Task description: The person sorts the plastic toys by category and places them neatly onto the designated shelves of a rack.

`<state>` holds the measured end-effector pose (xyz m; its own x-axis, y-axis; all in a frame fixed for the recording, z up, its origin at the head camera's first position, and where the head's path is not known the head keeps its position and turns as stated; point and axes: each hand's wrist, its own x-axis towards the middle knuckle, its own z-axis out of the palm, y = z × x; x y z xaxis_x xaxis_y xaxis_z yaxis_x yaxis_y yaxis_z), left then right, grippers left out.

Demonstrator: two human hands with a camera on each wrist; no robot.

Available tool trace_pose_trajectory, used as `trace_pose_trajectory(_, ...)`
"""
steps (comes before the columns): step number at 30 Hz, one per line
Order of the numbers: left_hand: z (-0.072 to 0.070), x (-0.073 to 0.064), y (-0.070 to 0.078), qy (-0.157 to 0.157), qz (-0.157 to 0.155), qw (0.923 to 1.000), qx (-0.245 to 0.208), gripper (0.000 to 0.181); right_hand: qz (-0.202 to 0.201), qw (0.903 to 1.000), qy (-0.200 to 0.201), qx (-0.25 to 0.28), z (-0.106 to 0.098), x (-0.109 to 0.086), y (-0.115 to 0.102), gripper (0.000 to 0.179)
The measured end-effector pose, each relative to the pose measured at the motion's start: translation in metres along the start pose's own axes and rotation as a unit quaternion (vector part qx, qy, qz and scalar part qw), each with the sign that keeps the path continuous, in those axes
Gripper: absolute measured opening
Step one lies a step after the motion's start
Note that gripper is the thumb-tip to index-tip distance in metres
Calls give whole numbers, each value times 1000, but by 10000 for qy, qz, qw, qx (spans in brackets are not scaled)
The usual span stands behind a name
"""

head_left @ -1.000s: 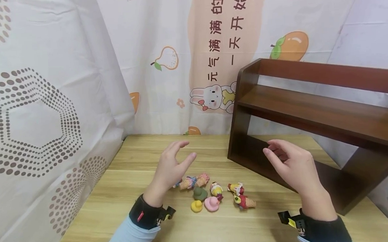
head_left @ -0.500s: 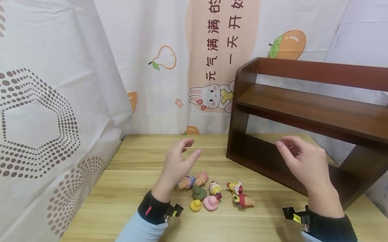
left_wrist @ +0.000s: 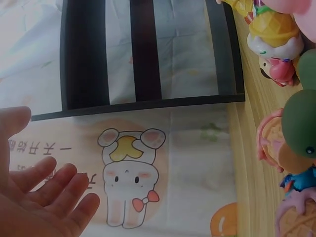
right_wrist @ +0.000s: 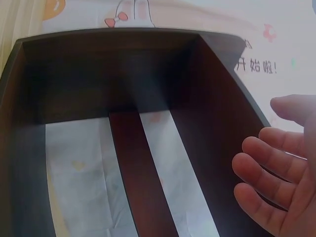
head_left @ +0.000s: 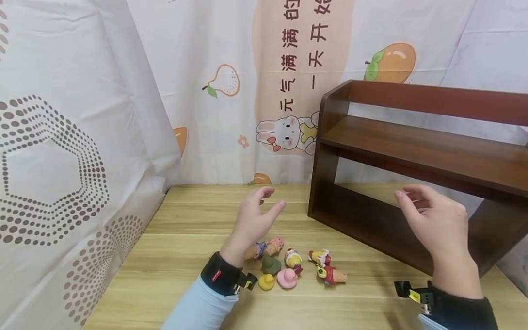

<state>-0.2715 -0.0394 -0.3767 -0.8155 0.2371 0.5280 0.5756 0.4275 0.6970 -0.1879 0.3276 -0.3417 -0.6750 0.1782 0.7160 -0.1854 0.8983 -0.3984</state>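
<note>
My left hand (head_left: 252, 222) hovers above the table, thumb and fingers apart, holding nothing. Below it lie small toys: a green duck (head_left: 271, 265), a yellow duck (head_left: 266, 282), a pink duck (head_left: 287, 278) and ice-cream-cone figures (head_left: 273, 246), some partly hidden by the left wrist. A yellow-and-white figure (head_left: 293, 257) sits beside the ducks. Two more cone figures, one yellow and white (head_left: 319, 257) and one red (head_left: 331, 275), lie to their right. My right hand (head_left: 440, 222) hangs in front of the brown wooden shelf (head_left: 425, 154), fingers loosely bent, with nothing in it.
The two-tier shelf stands angled on the right of the wood-grain table (head_left: 172, 284). Behind the table hangs a printed curtain (head_left: 210, 137) with fruit, a rabbit and lettering. Another patterned cloth (head_left: 73, 191) covers the left side.
Both hands have drifted to the right, the right one further in front of the shelf. The left wrist now covers more of the leftmost cone figures. The toys and shelf stay put.
</note>
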Motion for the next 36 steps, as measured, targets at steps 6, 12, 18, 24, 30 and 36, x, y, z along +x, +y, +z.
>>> trace_pose_trajectory(6,10,9,3,-146,-28,9999,13,50,333,9993,144,-82,-7,1,10,36)
trace_pose_trajectory(12,22,21,6,-233,79,9996,154,50,663,9974,292,-66,-14,2,12,39)
trace_pose_trajectory(18,34,34,13,-312,104,9994,94,48,915,9941,556,-195,-21,2,17,41)
trace_pose_trajectory(24,49,42,16,-365,103,9991,180,48,982,9898,990,-296,-25,1,26,40)
trace_pose_trajectory(30,60,49,17,-448,-40,9983,379,49,1065,9851,1332,-225,-33,0,33,43)
trace_pose_trajectory(36,68,58,15,-418,-220,9986,228,47,1350,9767,1635,-344,-41,-3,42,46)
